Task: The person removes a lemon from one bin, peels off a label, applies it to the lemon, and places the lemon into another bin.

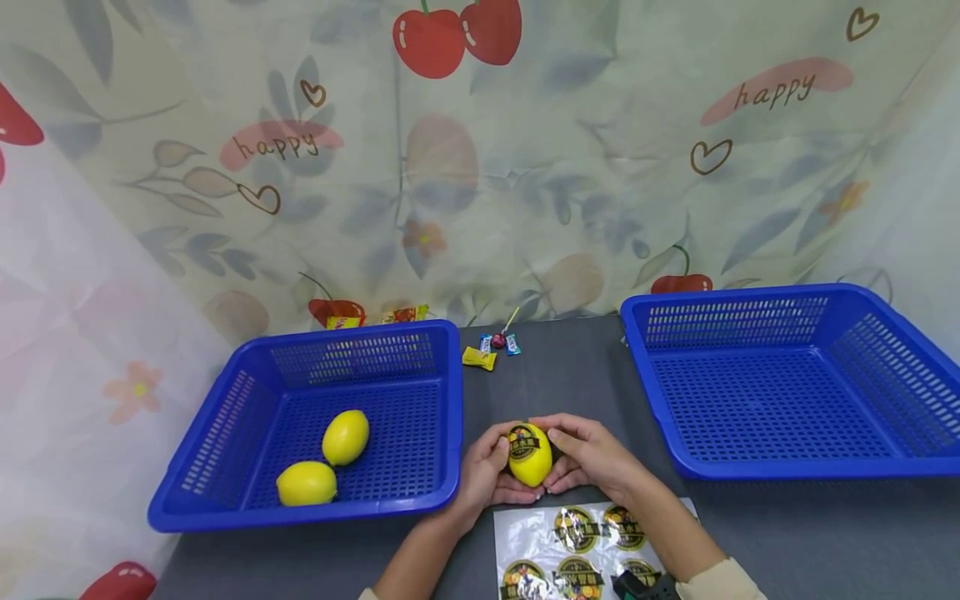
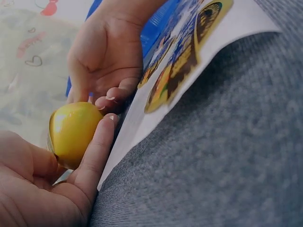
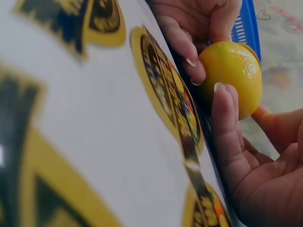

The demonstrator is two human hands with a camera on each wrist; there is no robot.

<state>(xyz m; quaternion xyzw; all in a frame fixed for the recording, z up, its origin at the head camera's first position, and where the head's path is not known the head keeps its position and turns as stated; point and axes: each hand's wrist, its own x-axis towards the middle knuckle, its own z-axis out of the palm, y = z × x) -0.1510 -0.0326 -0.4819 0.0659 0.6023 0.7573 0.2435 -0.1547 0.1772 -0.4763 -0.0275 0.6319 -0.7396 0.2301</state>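
Observation:
A yellow lemon [image 1: 536, 468] with a round black-and-gold sticker [image 1: 523, 443] on its upper side is between both hands, just above the dark table. My left hand [image 1: 486, 473] holds it from the left, thumb near the sticker's edge and fingers beneath. From the right, my right hand [image 1: 596, 457] grips it with thumb and fingers. In the left wrist view the lemon [image 2: 75, 132] shows its plain yellow end; the sticker is mostly hidden there. Below the hands lies a white sheet of similar stickers [image 1: 540, 533], partly covered by the right forearm.
To the left, a blue basket [image 1: 453, 417] contains two lemons [image 1: 347, 437] without visible stickers. Another blue basket [image 1: 660, 417] stands at the right. Wrapped candies [image 1: 480, 358] and a lollipop [image 1: 498, 340] lie behind the hands, before a printed curtain [image 1: 517, 225].

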